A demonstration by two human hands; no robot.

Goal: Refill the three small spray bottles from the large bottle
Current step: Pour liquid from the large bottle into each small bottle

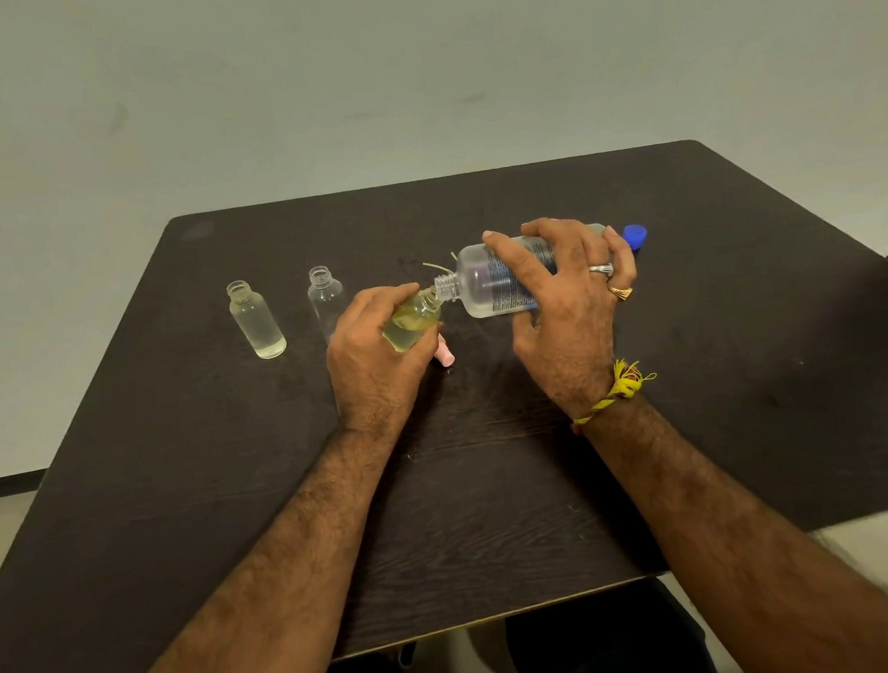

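Note:
My right hand [566, 304] grips the large clear bottle [485, 282], tipped on its side with its open neck pointing left. That neck meets the mouth of a small bottle [413, 320] holding yellowish liquid, which my left hand [376, 355] holds tilted above the table. Two more small uncapped bottles stand upright to the left: one [256, 320] with clear liquid in it, and one [327, 298] that looks empty, partly hidden by my left hand.
A pink spray cap [445, 354] lies on the dark table [489, 462] under my left hand. A blue cap [636, 234] sits behind my right hand. Thin spray tubes [436, 267] lie behind the bottles. The table's near edge is close to my body.

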